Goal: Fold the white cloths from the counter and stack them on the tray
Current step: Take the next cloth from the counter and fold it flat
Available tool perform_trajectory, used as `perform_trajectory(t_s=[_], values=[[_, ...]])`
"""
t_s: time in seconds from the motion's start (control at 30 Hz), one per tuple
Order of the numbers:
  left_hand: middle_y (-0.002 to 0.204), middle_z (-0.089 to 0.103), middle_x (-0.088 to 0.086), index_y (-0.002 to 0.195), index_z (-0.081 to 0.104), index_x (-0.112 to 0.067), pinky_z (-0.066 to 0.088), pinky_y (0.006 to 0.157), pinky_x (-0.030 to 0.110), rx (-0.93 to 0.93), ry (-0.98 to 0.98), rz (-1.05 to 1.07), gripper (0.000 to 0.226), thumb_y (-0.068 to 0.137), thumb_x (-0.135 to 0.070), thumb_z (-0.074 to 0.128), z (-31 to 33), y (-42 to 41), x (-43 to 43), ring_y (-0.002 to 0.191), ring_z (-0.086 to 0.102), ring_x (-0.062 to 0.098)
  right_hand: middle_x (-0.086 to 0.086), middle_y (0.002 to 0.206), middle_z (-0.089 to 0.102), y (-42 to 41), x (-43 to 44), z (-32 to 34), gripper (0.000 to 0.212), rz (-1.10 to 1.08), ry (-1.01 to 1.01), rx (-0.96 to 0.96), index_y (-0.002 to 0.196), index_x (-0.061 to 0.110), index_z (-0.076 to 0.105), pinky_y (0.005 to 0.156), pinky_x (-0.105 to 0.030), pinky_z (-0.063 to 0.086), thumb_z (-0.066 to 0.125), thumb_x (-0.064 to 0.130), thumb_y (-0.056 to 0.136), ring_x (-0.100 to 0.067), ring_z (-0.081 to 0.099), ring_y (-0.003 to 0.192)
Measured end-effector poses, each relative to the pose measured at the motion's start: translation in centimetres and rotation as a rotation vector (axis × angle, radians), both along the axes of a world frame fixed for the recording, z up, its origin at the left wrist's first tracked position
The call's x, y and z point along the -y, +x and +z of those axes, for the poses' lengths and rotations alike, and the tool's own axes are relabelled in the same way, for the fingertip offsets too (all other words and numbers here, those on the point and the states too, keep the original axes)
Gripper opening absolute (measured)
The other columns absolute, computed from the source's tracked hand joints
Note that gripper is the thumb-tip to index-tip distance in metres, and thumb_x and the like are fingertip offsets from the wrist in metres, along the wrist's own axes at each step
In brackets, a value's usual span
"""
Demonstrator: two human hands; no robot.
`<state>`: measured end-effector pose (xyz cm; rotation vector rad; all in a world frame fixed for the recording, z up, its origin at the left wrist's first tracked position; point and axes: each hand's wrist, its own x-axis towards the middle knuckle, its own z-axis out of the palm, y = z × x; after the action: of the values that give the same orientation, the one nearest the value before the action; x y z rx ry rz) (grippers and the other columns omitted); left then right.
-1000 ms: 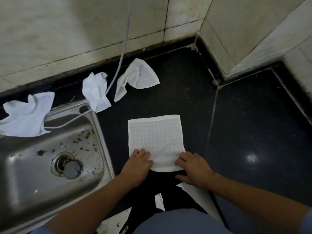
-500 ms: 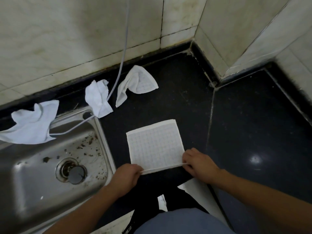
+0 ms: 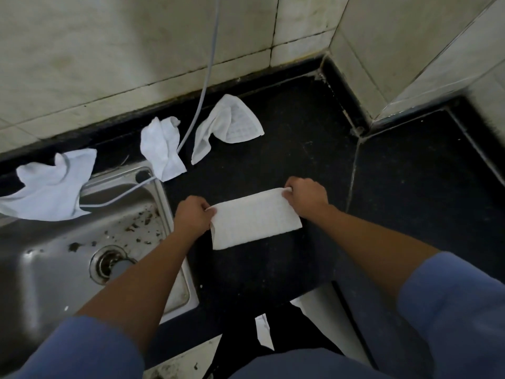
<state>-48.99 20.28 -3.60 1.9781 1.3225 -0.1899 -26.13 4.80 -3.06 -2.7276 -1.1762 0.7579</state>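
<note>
A white waffle-weave cloth (image 3: 255, 218) lies doubled over on the black counter (image 3: 300, 149), its fold toward me. My left hand (image 3: 192, 216) pinches its far left corners and my right hand (image 3: 307, 198) pinches its far right corners. Three crumpled white cloths lie farther back: one (image 3: 226, 125) near the wall, one (image 3: 161, 147) at the sink's corner, one (image 3: 52, 184) draped over the sink's back rim. No tray is in view.
A dirty steel sink (image 3: 68, 242) fills the left, with a drain (image 3: 109, 263). A grey hose (image 3: 202, 91) drops from the wall into the sink. Tiled walls (image 3: 136, 50) close the back and right. The counter continues right past a seam (image 3: 352, 170).
Both hands lifted the cloth's near edge and carried it away from me, folding the flat square in half. The view tilted slightly.
</note>
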Motion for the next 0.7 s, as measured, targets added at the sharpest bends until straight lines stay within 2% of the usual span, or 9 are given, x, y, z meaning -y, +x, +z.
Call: perform_trajectory(t_s=[0.07,0.17,0.23,0.33,0.43,0.5,0.57,0.63,0.7], values=[[0.072,0.068,0.009,0.069,0.057,-0.018,0.056,0.073,0.039,-0.047,0.012,0.04,0.02,0.083,-0.029,0.067,-0.5,0.3,0.3,0.07,0.066,0.025,-0.008,0.107,0.062,-0.3,0.5,-0.6,0.024,-0.032,0.001,0.033,0.109,0.018,0.056,0.075,-0.037,0.047,0.051,0.036,0.094,-0.028,0.061,0.094],[0.096,0.061,0.006,0.095,0.058,-0.015,0.05,0.075,0.036,-0.107,0.168,0.028,0.019,0.086,-0.031,0.064,-0.2,0.2,1.2,0.086,0.061,0.026,-0.006,0.12,0.05,-0.8,1.5,-0.2,0.036,-0.022,0.034,0.09,0.124,0.021,0.049,0.081,-0.04,0.049,0.054,0.038,0.093,-0.025,0.052,0.108],[0.102,0.055,0.007,0.103,0.057,-0.014,0.046,0.069,0.034,-0.012,0.288,-0.073,0.02,0.087,-0.025,0.061,0.7,0.1,2.1,0.086,0.059,0.026,-0.004,0.123,0.047,-2.1,2.0,0.6,0.037,0.059,0.097,0.112,0.128,0.022,0.048,0.08,-0.038,0.05,0.053,0.034,0.093,-0.023,0.048,0.112],[0.097,0.057,0.006,0.098,0.061,-0.013,0.044,0.065,0.032,0.068,0.331,-0.335,0.013,0.088,-0.021,0.059,1.4,-0.3,4.5,0.082,0.06,0.026,-0.002,0.118,0.051,-5.6,3.1,0.6,0.029,0.283,0.161,0.01,0.121,0.022,0.055,0.075,-0.038,0.051,0.051,0.028,0.093,-0.022,0.052,0.107],[0.102,0.057,0.003,0.101,0.059,-0.016,0.05,0.073,0.035,-0.103,0.266,-0.561,0.016,0.093,-0.025,0.049,0.8,-1.6,6.5,0.087,0.06,0.023,-0.002,0.111,0.055,-7.5,4.8,-0.7,0.023,0.324,0.146,-0.064,0.113,0.02,0.061,0.07,-0.036,0.051,0.052,0.026,0.093,-0.022,0.057,0.101],[0.103,0.055,0.002,0.1,0.057,-0.015,0.051,0.072,0.035,-0.162,0.263,-0.522,0.017,0.094,-0.03,0.049,0.1,-3.3,6.1,0.084,0.06,0.021,-0.001,0.105,0.057,-6.7,5.9,-1.1,0.018,0.227,0.128,-0.038,0.105,0.02,0.063,0.07,-0.036,0.052,0.054,0.029,0.092,-0.021,0.059,0.096],[0.096,0.056,0.004,0.092,0.058,-0.013,0.049,0.061,0.034,-0.159,0.31,-0.449,0.015,0.092,-0.028,0.056,-0.4,-4.8,5.1,0.075,0.061,0.023,-0.001,0.097,0.058,-5.3,7.1,-1.1,0.015,0.136,0.122,0.024,0.096,0.019,0.065,0.065,-0.034,0.051,0.055,0.03,0.093,-0.022,0.061,0.087],[0.083,0.056,0.005,0.078,0.06,-0.012,0.043,0.045,0.03,-0.105,0.391,-0.455,0.011,0.081,-0.017,0.07,-0.8,-5.7,4.3,0.061,0.059,0.025,0.0,0.094,0.058,-4.2,8.2,-0.7,0.018,0.111,0.083,0.066,0.094,0.019,0.067,0.064,-0.032,0.048,0.055,0.032,0.093,-0.021,0.061,0.083],[0.076,0.055,0.006,0.071,0.061,-0.011,0.038,0.037,0.028,-0.053,0.48,-0.488,0.017,0.07,-0.007,0.077,-0.6,-5.7,3.9,0.059,0.057,0.024,0.002,0.097,0.057,-3.6,8.1,-0.2,0.021,0.127,0.032,0.076,0.098,0.02,0.067,0.066,-0.03,0.046,0.052,0.034,0.094,-0.019,0.06,0.086]])
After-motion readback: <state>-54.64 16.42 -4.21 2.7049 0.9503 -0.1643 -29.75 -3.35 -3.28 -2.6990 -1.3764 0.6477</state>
